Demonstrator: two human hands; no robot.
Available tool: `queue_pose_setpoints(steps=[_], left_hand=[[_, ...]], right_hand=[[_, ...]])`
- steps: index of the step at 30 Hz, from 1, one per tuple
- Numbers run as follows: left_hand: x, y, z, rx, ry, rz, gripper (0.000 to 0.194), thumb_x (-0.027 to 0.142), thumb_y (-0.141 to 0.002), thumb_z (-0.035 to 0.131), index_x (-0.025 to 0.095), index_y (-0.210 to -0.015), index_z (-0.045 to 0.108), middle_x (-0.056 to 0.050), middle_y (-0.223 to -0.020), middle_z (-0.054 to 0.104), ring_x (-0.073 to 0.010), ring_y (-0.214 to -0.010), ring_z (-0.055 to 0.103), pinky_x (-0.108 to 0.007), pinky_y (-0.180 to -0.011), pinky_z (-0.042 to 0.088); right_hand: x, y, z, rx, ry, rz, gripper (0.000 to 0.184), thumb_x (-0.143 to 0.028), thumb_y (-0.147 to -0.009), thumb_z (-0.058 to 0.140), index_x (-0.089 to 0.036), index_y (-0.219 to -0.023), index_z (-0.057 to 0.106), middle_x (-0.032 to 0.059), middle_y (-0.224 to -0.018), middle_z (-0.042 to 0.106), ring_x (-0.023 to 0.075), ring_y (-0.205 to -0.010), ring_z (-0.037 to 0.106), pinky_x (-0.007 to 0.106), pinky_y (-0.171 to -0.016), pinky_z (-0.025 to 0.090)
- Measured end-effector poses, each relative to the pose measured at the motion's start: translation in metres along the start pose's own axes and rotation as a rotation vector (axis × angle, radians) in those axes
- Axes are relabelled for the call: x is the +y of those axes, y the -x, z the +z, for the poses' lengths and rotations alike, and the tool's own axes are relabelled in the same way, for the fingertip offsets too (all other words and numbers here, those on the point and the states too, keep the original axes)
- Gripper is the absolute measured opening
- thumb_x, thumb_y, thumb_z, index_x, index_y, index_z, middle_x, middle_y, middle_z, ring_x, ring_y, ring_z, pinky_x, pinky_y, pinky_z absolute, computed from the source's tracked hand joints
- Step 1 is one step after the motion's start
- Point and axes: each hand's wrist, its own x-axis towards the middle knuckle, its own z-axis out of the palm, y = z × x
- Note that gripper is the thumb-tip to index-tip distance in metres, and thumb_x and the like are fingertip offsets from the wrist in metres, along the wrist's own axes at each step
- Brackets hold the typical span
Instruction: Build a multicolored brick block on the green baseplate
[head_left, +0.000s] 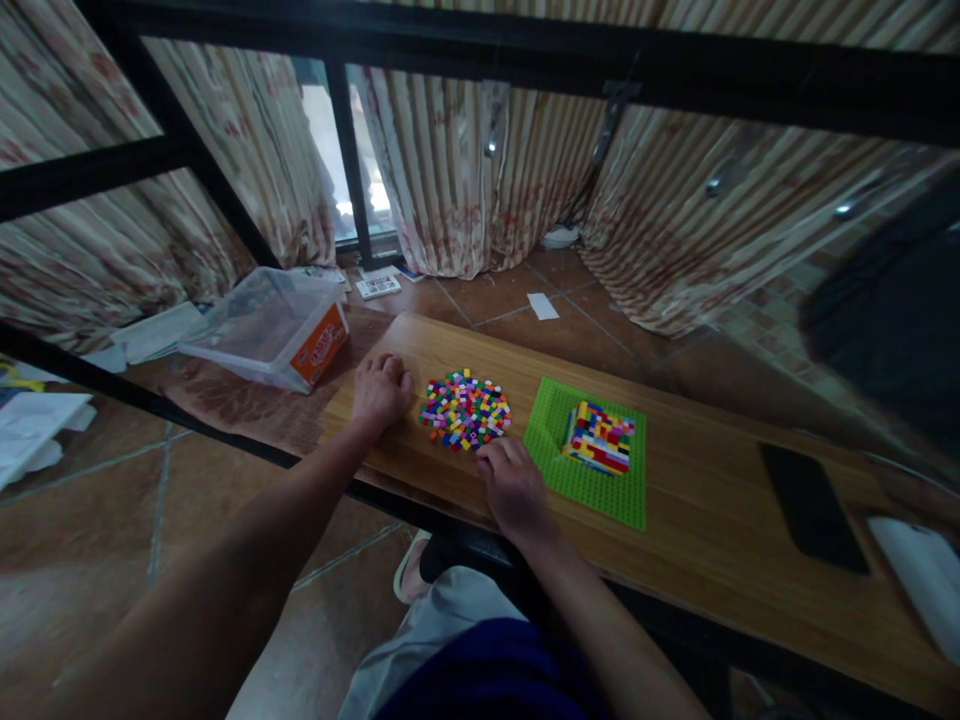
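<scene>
A round pile of small, mixed-colour toy building bricks (466, 410) lies on the wooden board. Just left of the pile, my left hand (382, 391) rests on the board with its fingers curled; its palm side is hidden. My right hand (514, 490) is at the pile's near right edge, fingertips pressed together and touching or almost touching the bricks. Whatever may be in those fingers is too small to make out. To the right, a green baseplate (547, 420) bears a blocky multicoloured brick structure (602, 438), which neither hand touches.
A clear plastic bin (262, 325) with an orange label stands beyond my left hand. Farther right on the wooden board (697, 500) lie a dark flat phone-like slab (814, 508) and a white object (919, 575). Black metal bars cross ahead, before striped curtains (465, 180).
</scene>
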Motion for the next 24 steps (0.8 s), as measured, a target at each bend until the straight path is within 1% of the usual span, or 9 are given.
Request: queue_pose_setpoints(steps=[6,9,11,14,20,22,24], left_hand=[[-0.002,-0.001,0.001,0.003,0.002,-0.001,0.033,0.033,-0.089,0.049,0.014,-0.112,0.066,-0.017,-0.124,0.066,-0.0338,-0.118,0.057,-0.049,-0.109,0.040],[-0.002,-0.001,0.000,0.001,0.011,0.020,0.032,0.032,-0.090,0.048,0.015,-0.110,0.065,-0.017,-0.121,0.067,-0.0332,-0.117,0.058,-0.049,-0.109,0.039],[-0.002,-0.001,-0.001,0.001,0.012,0.026,0.032,0.032,-0.090,0.048,0.015,-0.110,0.065,-0.016,-0.120,0.067,-0.0331,-0.116,0.058,-0.049,-0.109,0.040],[-0.001,-0.001,-0.002,-0.003,0.012,0.017,0.031,0.032,-0.089,0.049,0.015,-0.110,0.065,-0.017,-0.121,0.067,-0.0331,-0.117,0.058,-0.049,-0.109,0.040],[-0.002,-0.001,-0.001,-0.006,0.019,0.000,0.031,0.033,-0.089,0.049,0.016,-0.110,0.065,-0.017,-0.124,0.065,-0.0334,-0.118,0.057,-0.049,-0.109,0.039],[-0.002,-0.001,-0.001,-0.001,0.016,0.007,0.032,0.033,-0.089,0.049,0.016,-0.111,0.065,-0.016,-0.123,0.066,-0.0332,-0.117,0.057,-0.049,-0.108,0.040],[-0.002,0.000,-0.001,0.004,0.011,0.012,0.033,0.034,-0.089,0.048,0.017,-0.112,0.065,-0.016,-0.122,0.066,-0.0332,-0.116,0.058,-0.049,-0.108,0.040]], right_hand=[[0.000,0.002,-0.012,0.044,-0.193,0.172,0.021,-0.023,-0.100,0.043,-0.021,-0.091,0.063,0.0054,-0.090,0.067,0.0195,-0.084,0.060,0.031,-0.078,0.046],[0.004,0.001,-0.014,0.074,-0.225,0.252,0.022,-0.024,-0.100,0.043,-0.021,-0.091,0.063,0.0052,-0.089,0.067,0.0198,-0.084,0.061,0.031,-0.078,0.046],[0.007,0.000,-0.013,0.101,-0.228,0.281,0.024,-0.025,-0.100,0.042,-0.022,-0.091,0.063,0.0052,-0.089,0.068,0.0200,-0.085,0.061,0.032,-0.080,0.046],[0.012,-0.005,-0.011,0.114,-0.205,0.277,0.026,-0.024,-0.100,0.041,-0.021,-0.092,0.066,0.0060,-0.091,0.069,0.0201,-0.086,0.062,0.032,-0.082,0.047],[0.025,-0.016,-0.008,0.037,-0.026,0.234,0.029,-0.019,-0.097,0.044,-0.020,-0.089,0.072,0.0094,-0.090,0.069,0.0225,-0.087,0.062,0.035,-0.086,0.048],[0.027,-0.018,-0.009,0.028,-0.037,0.240,0.028,-0.019,-0.096,0.046,-0.021,-0.091,0.073,0.0091,-0.092,0.070,0.0219,-0.087,0.063,0.035,-0.086,0.049],[0.026,-0.018,-0.012,0.049,-0.078,0.250,0.027,-0.020,-0.096,0.047,-0.021,-0.096,0.073,0.0085,-0.095,0.072,0.0217,-0.089,0.064,0.035,-0.086,0.050]])
